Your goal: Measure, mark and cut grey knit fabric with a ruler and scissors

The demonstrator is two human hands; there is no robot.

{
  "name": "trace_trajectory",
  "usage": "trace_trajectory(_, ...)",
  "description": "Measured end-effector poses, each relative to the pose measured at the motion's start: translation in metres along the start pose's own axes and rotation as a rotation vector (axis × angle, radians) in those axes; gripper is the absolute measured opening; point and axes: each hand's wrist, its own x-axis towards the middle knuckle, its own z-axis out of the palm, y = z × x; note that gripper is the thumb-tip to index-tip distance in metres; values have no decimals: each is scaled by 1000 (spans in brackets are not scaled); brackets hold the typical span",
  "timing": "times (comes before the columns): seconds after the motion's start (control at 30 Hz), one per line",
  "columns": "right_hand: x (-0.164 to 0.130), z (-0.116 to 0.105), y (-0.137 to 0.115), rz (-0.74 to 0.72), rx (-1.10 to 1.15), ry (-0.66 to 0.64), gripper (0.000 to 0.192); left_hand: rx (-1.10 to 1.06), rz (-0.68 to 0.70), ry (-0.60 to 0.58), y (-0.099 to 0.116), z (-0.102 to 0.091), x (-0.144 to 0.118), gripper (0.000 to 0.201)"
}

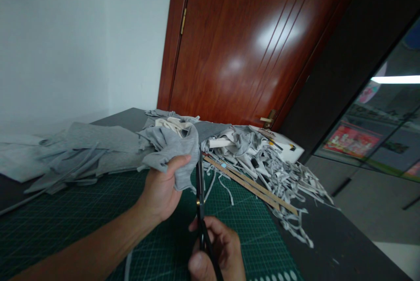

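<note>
Left hand (pixel 164 189) is clamped on a bunched piece of grey fabric (pixel 173 147), thumb on top, fingers wrapped under, holding it up off the cutting mat (pixel 65 219). Fabric is light heather-grey jersey, crumpled, folded over itself, with a raw lower edge hanging just past the thumb at 3 o'clock of the hand. A cream-coloured patch shows at the top of the bundle, 12 o'clock.

Right hand (pixel 218 252) is closed through the handles of black scissors (pixel 200 202); thumb at the bottom edge of frame, fingers curled around the grip. Blades point up to 12 o'clock, nearly together, running along the fabric's right edge and touching it. Brass pivot screw visible mid-blade.

Mat is dark green with a printed grid and lies on a dark desk (pixel 334 237).

At 9 o'clock of the left hand: more grey cloth (pixel 88 149) spread flat, with long strips trailing off it. At 2 o'clock: a pile of thin grey offcut strips (pixel 282 176), tangled and spilling toward the desk's right edge, with a wooden ruler (pixel 249 184) lying diagonally under and through it. Behind, a red-brown door (pixel 243 44) and a white wall (pixel 82 40).
</note>
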Motion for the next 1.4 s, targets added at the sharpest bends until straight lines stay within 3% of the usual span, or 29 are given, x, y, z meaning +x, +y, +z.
trace_trajectory(0.67,8,-1,-6,-4,-12,-105,71,103,-35,14,-9,-5,-6,47)
trace_trajectory(1.1,7,1,-17,40,-121,-28,71,69,18,-3,-4,-3,-6,54)
trace_trajectory(1.3,5,2,-13,17,-111,4,72,108,57,4,-3,-6,0,36)
trace_trajectory(1.4,5,2,-9,10,-111,10,74,113,65,-7,-2,-4,0,40)
